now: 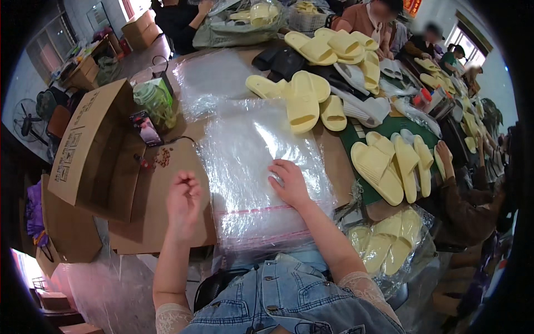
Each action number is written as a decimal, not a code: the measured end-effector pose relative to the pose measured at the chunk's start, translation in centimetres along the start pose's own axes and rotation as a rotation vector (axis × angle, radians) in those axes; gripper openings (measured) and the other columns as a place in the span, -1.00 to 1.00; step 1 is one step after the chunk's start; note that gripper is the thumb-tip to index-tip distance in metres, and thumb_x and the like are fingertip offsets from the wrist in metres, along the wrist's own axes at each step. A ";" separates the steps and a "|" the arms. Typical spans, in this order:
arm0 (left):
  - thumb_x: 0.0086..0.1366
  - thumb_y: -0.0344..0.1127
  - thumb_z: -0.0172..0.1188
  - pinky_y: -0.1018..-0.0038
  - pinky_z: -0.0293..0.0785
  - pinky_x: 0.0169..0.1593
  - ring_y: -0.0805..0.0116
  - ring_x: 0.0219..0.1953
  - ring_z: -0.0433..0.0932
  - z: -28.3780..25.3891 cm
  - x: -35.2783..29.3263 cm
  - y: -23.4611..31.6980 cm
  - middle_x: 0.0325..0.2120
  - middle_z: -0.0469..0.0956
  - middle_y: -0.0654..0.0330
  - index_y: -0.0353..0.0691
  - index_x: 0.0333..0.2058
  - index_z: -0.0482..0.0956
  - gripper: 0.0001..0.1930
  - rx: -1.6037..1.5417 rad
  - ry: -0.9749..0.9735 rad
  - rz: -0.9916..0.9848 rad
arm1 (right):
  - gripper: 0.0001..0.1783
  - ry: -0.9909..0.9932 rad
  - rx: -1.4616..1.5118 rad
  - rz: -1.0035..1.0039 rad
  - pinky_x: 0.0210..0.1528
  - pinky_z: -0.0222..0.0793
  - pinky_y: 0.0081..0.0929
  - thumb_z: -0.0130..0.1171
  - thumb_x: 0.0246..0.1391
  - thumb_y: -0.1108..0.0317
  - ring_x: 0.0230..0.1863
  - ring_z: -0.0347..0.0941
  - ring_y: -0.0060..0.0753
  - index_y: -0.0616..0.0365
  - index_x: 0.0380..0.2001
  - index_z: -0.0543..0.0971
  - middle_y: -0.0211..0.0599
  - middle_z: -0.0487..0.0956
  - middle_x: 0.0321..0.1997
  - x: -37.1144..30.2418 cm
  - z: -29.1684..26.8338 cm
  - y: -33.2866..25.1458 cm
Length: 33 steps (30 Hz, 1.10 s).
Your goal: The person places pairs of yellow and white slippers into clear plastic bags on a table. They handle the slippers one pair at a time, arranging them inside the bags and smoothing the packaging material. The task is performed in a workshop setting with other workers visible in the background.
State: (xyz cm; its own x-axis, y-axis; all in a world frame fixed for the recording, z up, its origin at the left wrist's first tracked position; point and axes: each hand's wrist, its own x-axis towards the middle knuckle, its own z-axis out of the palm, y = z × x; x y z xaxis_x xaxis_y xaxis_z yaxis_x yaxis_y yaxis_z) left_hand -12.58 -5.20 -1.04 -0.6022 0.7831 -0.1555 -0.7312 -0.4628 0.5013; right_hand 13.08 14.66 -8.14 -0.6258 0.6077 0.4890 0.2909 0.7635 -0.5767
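Note:
A stack of clear plastic bags (250, 161) with pink-lined edges lies in front of me on the cardboard-covered table. My right hand (289, 181) rests on the stack, its fingers slightly bent and apart, with nothing in them. To the left, my left hand (184, 200) is raised over the cardboard with loosely curled fingers; I see nothing in it. Pale yellow slippers (303, 103) lie on the far right corner of the bags, beyond my right hand. More yellow slippers (381, 170) stand close together on a green surface to the right.
An open cardboard box (89, 145) sits at the left, beside a phone (146, 129), a green jar (153, 103) and small reddish-brown bits (163, 157). Bagged yellow slippers (389, 239) lie at the near right. Several people work around the tables, one with a hand (443, 158) at the slippers.

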 end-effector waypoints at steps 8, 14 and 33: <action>0.56 -0.25 -0.04 0.61 -0.06 -0.65 0.60 -0.64 0.06 -3.5 3.5 9.0 -0.61 0.20 0.43 -0.11 -0.16 0.53 -0.82 -0.201 0.226 0.000 | -0.67 0.018 -0.033 0.007 0.21 0.33 -0.12 0.34 0.06 0.32 0.18 0.44 -0.02 0.10 -0.08 0.63 -0.16 0.56 0.09 -0.8 -0.5 0.8; 0.49 0.04 0.08 0.59 0.47 -0.25 0.53 -0.31 0.52 -14.9 11.0 24.8 -0.29 0.61 0.23 -0.16 -0.01 0.61 -0.60 0.304 0.706 0.623 | -0.67 -0.011 0.008 -0.019 0.22 0.33 -0.12 0.33 0.07 0.32 0.18 0.44 -0.01 0.09 -0.07 0.62 -0.16 0.55 0.10 -0.4 0.4 0.5; 0.28 -0.22 0.32 0.11 0.55 -0.09 0.00 -0.17 0.70 -17.4 9.1 22.9 -0.26 0.73 0.02 -0.14 -0.13 0.72 -0.76 1.971 1.095 1.018 | -0.66 -0.009 -0.015 -0.006 0.23 0.32 -0.12 0.32 0.06 0.33 0.19 0.43 -0.01 0.11 -0.07 0.62 -0.16 0.55 0.11 -0.6 -0.1 0.6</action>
State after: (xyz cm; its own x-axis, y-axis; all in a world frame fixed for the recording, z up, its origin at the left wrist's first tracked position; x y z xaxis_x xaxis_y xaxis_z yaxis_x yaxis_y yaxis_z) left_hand -40.32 -15.90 -5.76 -0.7564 -0.0074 0.6541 0.3551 0.8351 0.4201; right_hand 13.72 14.79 -8.68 -0.6342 0.6011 0.4863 0.2975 0.7703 -0.5641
